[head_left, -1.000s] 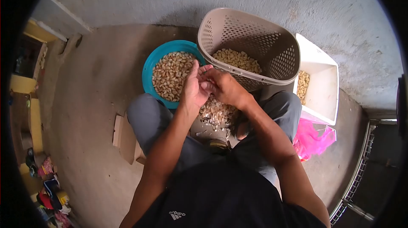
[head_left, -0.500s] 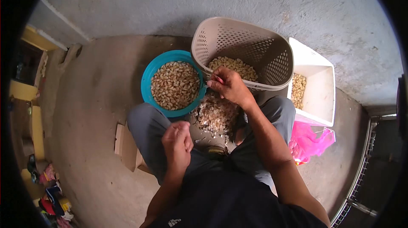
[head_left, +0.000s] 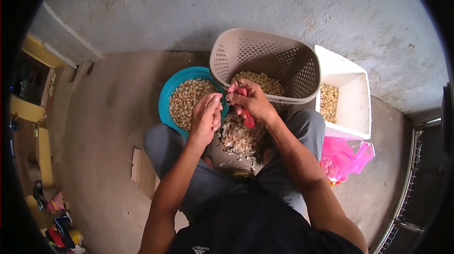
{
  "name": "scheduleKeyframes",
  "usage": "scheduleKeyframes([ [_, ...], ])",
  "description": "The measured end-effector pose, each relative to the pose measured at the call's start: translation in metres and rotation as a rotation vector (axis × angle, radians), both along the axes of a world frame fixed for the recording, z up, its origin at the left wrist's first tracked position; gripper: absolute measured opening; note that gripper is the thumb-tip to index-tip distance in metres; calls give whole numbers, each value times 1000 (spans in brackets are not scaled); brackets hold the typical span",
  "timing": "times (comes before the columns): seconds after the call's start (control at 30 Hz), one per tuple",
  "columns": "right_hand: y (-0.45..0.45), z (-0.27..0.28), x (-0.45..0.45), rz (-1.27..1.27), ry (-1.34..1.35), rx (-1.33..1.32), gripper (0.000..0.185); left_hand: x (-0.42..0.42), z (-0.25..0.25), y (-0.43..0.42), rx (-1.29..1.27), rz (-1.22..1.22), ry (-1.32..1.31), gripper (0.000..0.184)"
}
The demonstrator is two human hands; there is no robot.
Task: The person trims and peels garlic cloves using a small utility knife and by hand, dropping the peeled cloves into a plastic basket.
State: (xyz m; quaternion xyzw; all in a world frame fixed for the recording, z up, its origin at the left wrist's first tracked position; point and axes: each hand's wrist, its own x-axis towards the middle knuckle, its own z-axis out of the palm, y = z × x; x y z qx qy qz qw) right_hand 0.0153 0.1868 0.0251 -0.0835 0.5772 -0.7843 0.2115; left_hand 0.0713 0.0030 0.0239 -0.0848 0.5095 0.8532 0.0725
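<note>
My right hand point(head_left: 253, 101) is closed around a small tool with a red handle point(head_left: 248, 118), in front of the beige basket. Close beside it, my left hand point(head_left: 205, 117) is closed over the right edge of the teal basin point(head_left: 164, 99); what its fingertips pinch is too small to name. Unpeeled-looking cloves point(head_left: 182, 105) fill the basin. Pale cloves point(head_left: 265, 82) lie at the bottom of the perforated beige basket point(head_left: 283, 46). Under my hands a heap of papery skins point(head_left: 240, 135) lies on the floor.
A white box point(head_left: 354, 98) with pale cloves point(head_left: 328, 102) stands at the right, a pink bag point(head_left: 343, 159) before it. A cardboard piece point(head_left: 143, 171) lies left of my legs. A grey wall point(head_left: 189, 8) rises behind the basket. Colourful items point(head_left: 61, 223) sit at lower left.
My left hand has moved up from near my lap to beside my right hand. The red handle in my right hand now shows more fully. The view has shifted slightly.
</note>
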Motion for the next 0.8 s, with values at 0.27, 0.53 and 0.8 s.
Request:
scheduleKeyframes([
  [0.27,4,-4,-12,98,88,158,19,-27,-25,8,124,-165,11,30],
  [0.53,-4,-3,-14,96,-30,-39,26,-35,-28,0,174,-94,-29,29],
  [0.8,-2,3,-16,128,80,261,23,-40,-29,1,106,-84,59,14],
])
